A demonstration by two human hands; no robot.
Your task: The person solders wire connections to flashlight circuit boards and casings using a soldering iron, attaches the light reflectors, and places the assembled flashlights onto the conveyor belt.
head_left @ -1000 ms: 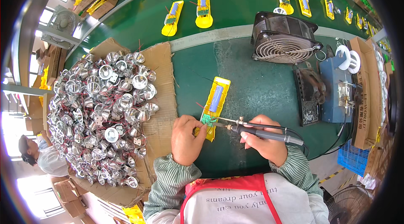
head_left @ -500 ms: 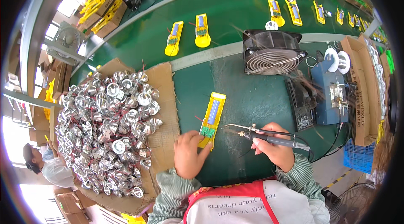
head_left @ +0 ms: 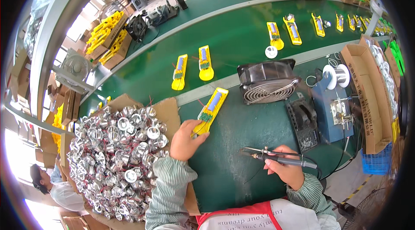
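Yellow housing (head_left: 212, 111), pinched at its near end between the thumb and fingers of the left hand (head_left: 186, 140), now reaches the conveyor's pale edge (head_left: 190, 97), farther out than moments ago. The right hand (head_left: 285, 168) grips a soldering iron (head_left: 283, 160), its tip well clear, suggesting soldering here has paused. Reflectors (head_left: 116, 161) heap leftward; a black fan (head_left: 269, 84) stands rightward.

Green workbench (head_left: 235, 174), cardboard sheet (head_left: 172, 115) at left, black fan (head_left: 268, 82), blue machine (head_left: 324, 115) at right
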